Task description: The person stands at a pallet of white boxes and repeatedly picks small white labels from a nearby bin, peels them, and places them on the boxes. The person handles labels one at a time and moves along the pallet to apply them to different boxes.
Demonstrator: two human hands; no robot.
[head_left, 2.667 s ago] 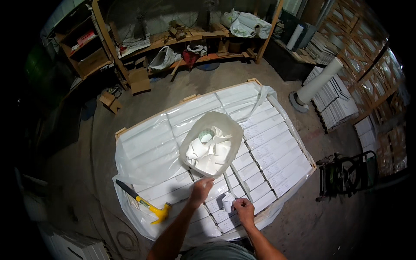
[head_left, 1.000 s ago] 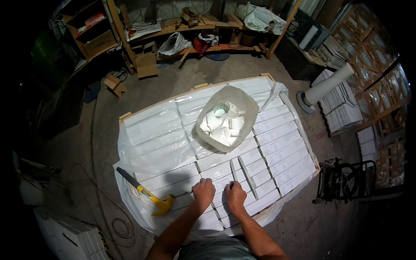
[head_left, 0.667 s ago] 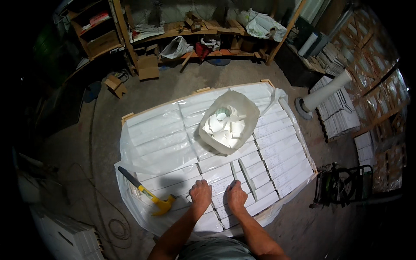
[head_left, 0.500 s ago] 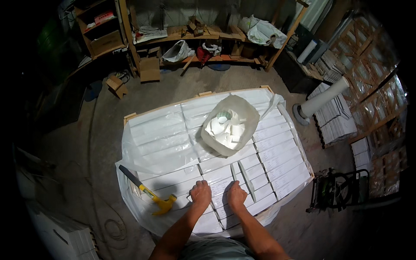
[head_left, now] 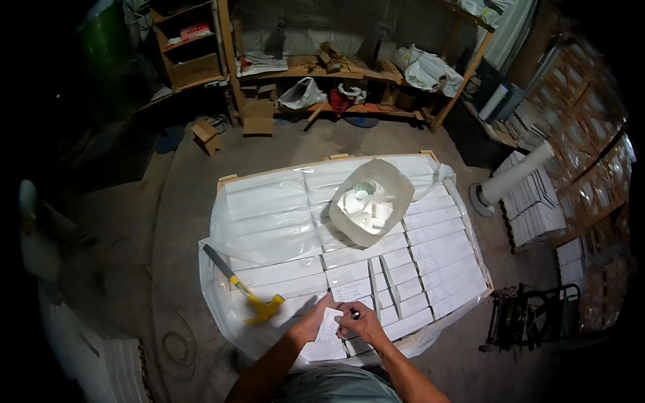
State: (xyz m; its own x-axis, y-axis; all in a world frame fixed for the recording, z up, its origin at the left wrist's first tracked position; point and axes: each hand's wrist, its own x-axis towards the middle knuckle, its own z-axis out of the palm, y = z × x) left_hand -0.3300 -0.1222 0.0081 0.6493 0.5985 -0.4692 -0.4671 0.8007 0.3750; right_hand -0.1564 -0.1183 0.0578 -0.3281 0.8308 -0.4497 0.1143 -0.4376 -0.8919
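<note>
A small white paper label (head_left: 328, 326) with writing lies across the fingers of my left hand (head_left: 312, 321), close to my body. My right hand (head_left: 361, 322) pinches the label's right edge, fingers bent. Below both hands are rows of long white boxes (head_left: 440, 277), some with printed labels. Two thin pale strips (head_left: 388, 279) lie on the boxes just beyond my right hand. To the left rests a claw hammer (head_left: 259, 305) with a yellow head and dark grip. Farther off, a cut-open translucent plastic container (head_left: 396, 185) holds white paper pieces and a roll of tape.
Clear plastic film (head_left: 259, 221) covers the far left boxes. Wooden shelving (head_left: 349, 70) with bags stands behind. On the right are a film roll (head_left: 517, 173), stacked white boxes (head_left: 537, 211) and a black metal cart (head_left: 531, 316). A cable (head_left: 178, 346) coils on the floor at left.
My hands were apart, resting closed on the boxes; now they are together nearer my body, with the label between them. The whole view has shifted slightly.
</note>
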